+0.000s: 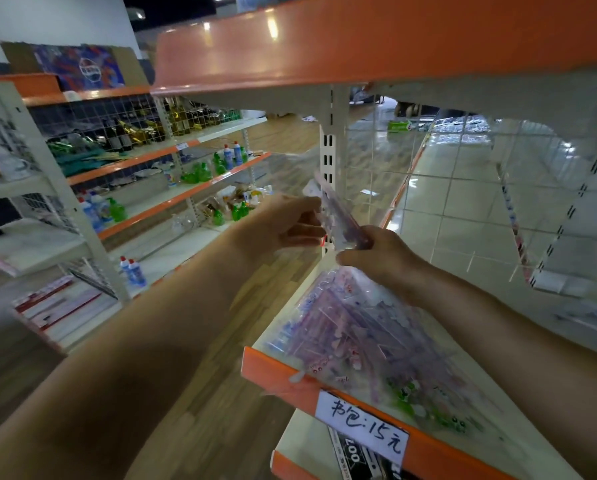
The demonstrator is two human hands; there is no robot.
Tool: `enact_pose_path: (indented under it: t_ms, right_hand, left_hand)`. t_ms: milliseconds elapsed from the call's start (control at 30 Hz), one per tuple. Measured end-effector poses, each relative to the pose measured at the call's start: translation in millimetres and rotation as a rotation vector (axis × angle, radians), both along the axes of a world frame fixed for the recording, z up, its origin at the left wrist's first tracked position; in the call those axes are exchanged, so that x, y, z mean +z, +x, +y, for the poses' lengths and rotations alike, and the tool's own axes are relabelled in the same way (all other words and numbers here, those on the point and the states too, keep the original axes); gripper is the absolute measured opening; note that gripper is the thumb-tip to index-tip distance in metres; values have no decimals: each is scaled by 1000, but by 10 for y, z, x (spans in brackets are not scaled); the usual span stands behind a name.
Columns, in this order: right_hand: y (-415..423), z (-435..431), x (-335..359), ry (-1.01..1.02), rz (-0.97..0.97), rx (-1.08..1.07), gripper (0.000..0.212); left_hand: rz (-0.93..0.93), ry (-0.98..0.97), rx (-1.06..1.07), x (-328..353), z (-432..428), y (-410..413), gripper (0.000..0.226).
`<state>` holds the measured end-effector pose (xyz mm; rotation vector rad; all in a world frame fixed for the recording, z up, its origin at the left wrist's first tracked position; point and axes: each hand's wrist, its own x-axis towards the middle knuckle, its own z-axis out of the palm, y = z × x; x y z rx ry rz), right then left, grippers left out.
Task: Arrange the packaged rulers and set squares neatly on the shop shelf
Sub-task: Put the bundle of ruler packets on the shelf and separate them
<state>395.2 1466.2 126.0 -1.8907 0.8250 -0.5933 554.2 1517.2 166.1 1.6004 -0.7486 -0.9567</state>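
A clear packet of rulers (338, 216) with pink and purple print stands tilted on its end at the left end of the shelf (276, 370), by the white slotted upright. My left hand (290, 221) pinches its upper left edge. My right hand (376, 251) grips its lower end from the right. Below my hands, a loose heap of several more clear packets of rulers and set squares (359, 334) lies flat across the shelf, some with green print near the front edge.
An orange shelf (359, 46) overhangs just above my hands. A white handwritten price label (363, 422) sits on the orange front lip. Wire mesh backs the shelf. To the left, another rack (144, 174) holds bottles. A lower shelf carries dark boxes (356, 455).
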Motion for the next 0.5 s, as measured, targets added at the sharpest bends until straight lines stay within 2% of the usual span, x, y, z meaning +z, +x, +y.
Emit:
enact_pose_path:
  t_ms: [67, 133, 200, 333, 500]
  right_hand:
    - [-37, 0, -52, 40, 35, 9, 23]
    - [-80, 5, -62, 74, 77, 29, 13]
    - [-99, 18, -54, 95, 115, 34, 8]
    - [-105, 72, -46, 149, 104, 58, 7]
    - [-159, 78, -74, 160, 105, 55, 1]
  left_hand:
    - [-112, 176, -55, -201, 99, 142, 15]
    - [-385, 394, -145, -385, 206, 204, 16]
    - [-556, 579, -240, -521, 270, 163, 22]
    - [-617, 683, -275, -682, 244, 46, 32]
    - [-531, 671, -237, -731, 193, 17, 21]
